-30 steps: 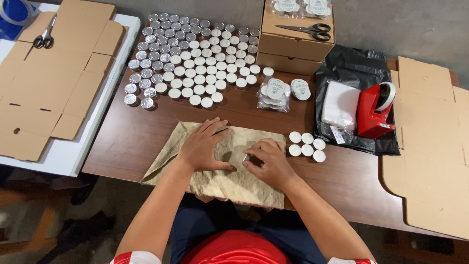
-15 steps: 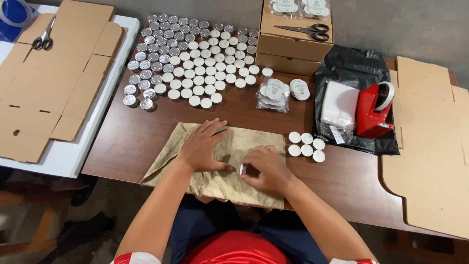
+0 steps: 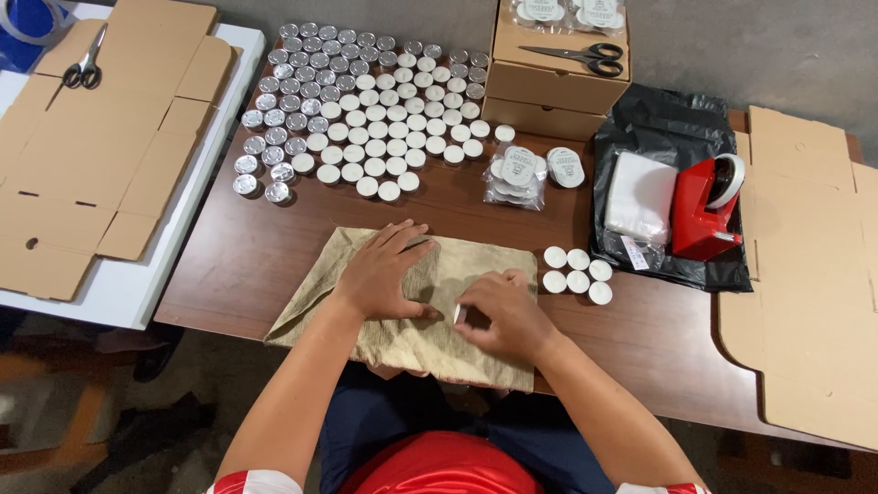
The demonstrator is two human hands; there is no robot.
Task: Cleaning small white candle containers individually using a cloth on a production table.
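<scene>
Right hand (image 3: 501, 316) shifted slightly on cloth (image 3: 412, 311) covering brown table (image 3: 247, 247).

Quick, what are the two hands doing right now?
Left hand: open, pressed flat on the tan cloth.
Right hand: closed on a small white round candle, over the cloth.

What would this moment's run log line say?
left hand flat on tan cloth | right hand pinching small white candle

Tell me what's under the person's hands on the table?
A crumpled tan cloth lies under both hands. The left hand presses flat on it; the right hand pinches a small white round piece. Whatever lies beneath the cloth is covered.
</scene>
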